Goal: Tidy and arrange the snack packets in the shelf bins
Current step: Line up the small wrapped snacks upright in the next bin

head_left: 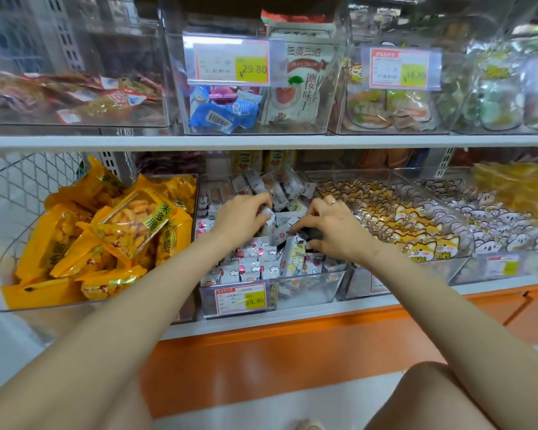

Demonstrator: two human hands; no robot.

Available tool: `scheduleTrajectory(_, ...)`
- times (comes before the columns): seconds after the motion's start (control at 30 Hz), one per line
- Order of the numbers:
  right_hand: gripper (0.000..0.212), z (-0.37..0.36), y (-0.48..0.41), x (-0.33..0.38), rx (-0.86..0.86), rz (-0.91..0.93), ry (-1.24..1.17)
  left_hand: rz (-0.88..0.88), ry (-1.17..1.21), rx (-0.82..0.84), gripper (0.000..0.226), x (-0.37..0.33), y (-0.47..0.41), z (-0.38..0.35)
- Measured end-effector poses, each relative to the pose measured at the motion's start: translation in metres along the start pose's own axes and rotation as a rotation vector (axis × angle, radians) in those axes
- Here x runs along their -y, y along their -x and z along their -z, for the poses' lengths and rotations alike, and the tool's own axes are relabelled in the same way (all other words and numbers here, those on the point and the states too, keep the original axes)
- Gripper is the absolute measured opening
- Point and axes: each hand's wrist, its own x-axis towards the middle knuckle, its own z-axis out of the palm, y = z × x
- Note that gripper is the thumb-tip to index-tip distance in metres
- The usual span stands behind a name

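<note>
Both my hands are inside the middle clear bin (311, 293) on the lower shelf, which is full of small white snack packets (249, 262) with red and black print. My left hand (241, 217) has its fingers curled round a white packet (266, 216) near the middle of the bin. My right hand (330, 225) pinches a dark-printed packet (305, 238) at the bin's right side. A row of the white packets stands in order at the bin's front; those at the back lie jumbled.
Left of it a clear bin (3, 268) holds orange rice-cracker bags (131, 225). To the right are bins of fox-printed packets (416, 231) and koala-printed packets (503, 225). The upper shelf (261, 141) carries more clear bins with price tags. An orange base panel (292, 346) runs below.
</note>
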Motion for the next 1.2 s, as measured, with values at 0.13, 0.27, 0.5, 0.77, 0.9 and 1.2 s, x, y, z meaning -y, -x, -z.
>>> scheduleTrajectory(0.13, 0.036, -0.002, -0.003, 0.006, 0.005, 0.016, 0.056, 0.079, -0.083, 0.01, 0.024, 0.008, -0.003, 0.005)
scheduleTrajectory(0.27, 0.038, -0.002, -0.005, 0.007, 0.062, 0.022, 0.066, 0.109, -0.052, 0.111, 0.016, 0.008, -0.004, 0.007)
scheduleTrajectory(0.5, 0.043, -0.003, -0.006, 0.007, 0.131, 0.005, 0.058, 0.082, -0.057, 0.2, 0.028, 0.006, -0.002, 0.009)
scheduleTrajectory(0.77, 0.038, 0.0, -0.008, 0.01, 0.175, -0.029, -0.015, -0.053, -0.166, 0.146, 0.009, 0.004, 0.003, 0.0)
scheduleTrajectory(0.9, 0.038, 0.002, -0.006, 0.01, 0.194, -0.071, -0.059, -0.155, -0.38, 0.033, 0.03, -0.002, -0.001, 0.011)
scheduleTrajectory(1.2, 0.047, 0.004, -0.006, 0.008, 0.221, -0.077, -0.075, -0.096, -0.376, 0.138, 0.024, -0.001, 0.0, 0.002)
